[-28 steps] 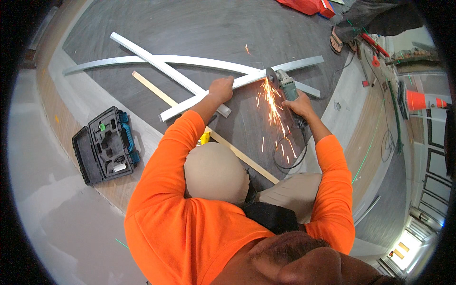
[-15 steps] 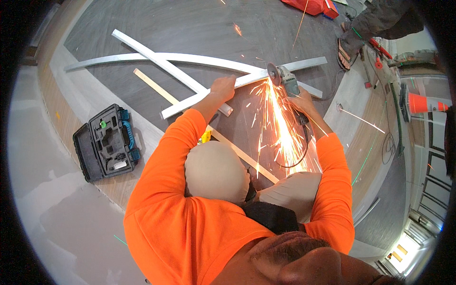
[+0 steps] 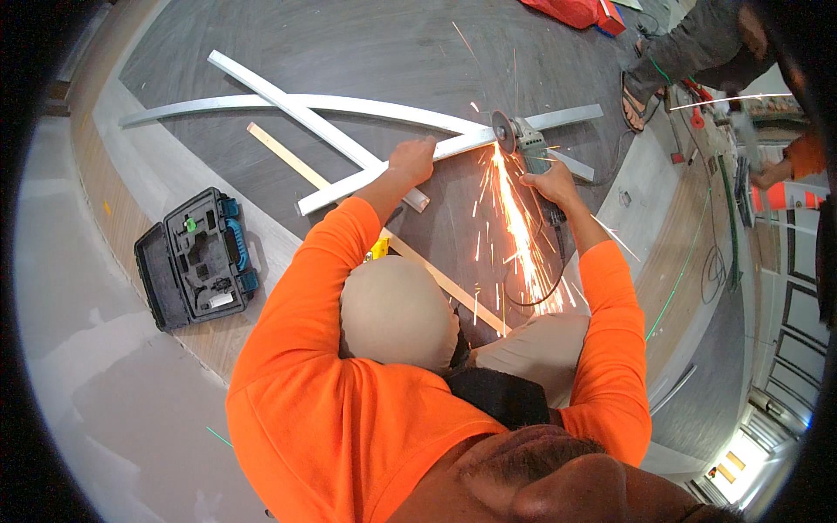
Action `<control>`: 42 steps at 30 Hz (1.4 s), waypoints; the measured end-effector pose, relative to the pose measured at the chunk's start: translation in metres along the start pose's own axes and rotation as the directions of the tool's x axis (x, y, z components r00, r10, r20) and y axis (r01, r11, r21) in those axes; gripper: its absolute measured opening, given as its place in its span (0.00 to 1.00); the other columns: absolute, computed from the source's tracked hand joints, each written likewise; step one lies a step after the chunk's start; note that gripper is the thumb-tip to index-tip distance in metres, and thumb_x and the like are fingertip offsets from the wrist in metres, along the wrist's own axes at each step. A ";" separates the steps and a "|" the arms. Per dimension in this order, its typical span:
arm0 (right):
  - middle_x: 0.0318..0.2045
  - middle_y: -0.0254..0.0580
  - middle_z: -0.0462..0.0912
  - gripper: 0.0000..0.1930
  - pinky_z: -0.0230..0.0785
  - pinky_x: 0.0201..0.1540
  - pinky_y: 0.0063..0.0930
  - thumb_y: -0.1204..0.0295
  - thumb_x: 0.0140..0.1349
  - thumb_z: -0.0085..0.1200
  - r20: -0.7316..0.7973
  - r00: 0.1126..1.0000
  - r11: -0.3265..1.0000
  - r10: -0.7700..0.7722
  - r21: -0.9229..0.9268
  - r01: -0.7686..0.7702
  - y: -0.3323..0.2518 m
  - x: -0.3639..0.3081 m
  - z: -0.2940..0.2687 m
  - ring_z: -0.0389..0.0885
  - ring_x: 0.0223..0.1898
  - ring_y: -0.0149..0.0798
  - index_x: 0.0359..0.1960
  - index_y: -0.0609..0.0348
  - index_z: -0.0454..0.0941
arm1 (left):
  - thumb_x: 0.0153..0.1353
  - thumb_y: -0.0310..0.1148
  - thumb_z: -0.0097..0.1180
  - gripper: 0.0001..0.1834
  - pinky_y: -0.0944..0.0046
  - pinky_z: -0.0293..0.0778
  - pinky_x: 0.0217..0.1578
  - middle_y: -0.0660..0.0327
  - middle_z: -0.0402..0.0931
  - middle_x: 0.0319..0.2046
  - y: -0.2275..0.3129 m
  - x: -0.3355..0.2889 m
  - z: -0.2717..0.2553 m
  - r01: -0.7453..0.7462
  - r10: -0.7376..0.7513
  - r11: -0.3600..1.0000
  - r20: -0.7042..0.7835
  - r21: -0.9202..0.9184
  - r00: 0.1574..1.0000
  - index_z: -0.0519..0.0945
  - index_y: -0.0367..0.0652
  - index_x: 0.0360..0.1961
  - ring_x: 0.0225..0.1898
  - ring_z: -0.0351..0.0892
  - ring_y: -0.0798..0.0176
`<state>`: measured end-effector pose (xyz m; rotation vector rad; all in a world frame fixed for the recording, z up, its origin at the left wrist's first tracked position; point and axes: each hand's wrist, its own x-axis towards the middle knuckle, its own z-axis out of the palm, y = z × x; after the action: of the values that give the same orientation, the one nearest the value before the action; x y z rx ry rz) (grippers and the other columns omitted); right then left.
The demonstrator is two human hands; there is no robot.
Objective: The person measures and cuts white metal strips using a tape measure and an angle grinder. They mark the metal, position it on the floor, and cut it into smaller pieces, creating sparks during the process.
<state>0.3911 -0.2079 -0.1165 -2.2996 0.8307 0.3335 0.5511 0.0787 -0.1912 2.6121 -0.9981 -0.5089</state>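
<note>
Gray floor, left hand clamped on the bar left of the grinder, yeah, that's gripped in the right hand.

Sparking grinder, silver metal bar, slanted

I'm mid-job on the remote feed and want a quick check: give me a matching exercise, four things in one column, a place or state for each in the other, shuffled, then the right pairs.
Column one:
1. Angle grinder
2. Left hand
3. Tool case
4. Wooden strip

Column two:
A. Open, at the left of the view
B. On top of the silver metal bar
C. Tan, passing beneath that bar
D. Held in the right hand, with bright sparks below it

Right pairs: 1-D, 2-B, 3-A, 4-C
</note>
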 end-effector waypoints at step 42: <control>0.50 0.57 0.83 0.41 0.71 0.57 0.38 0.56 0.40 0.73 -0.054 0.999 0.999 -0.005 0.051 0.008 0.014 -0.055 -0.003 0.82 0.51 0.52 0.56 0.66 0.76 | 0.63 0.33 0.56 0.17 0.47 0.78 0.43 0.46 0.80 0.42 0.006 -0.018 -0.036 -0.176 0.165 0.958 0.065 0.225 0.984 0.68 0.42 0.51 0.45 0.83 0.43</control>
<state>0.3399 -0.1918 -0.0971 -2.2720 0.8488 0.2464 0.5500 0.0920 -0.1529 2.6876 -1.3573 -0.4343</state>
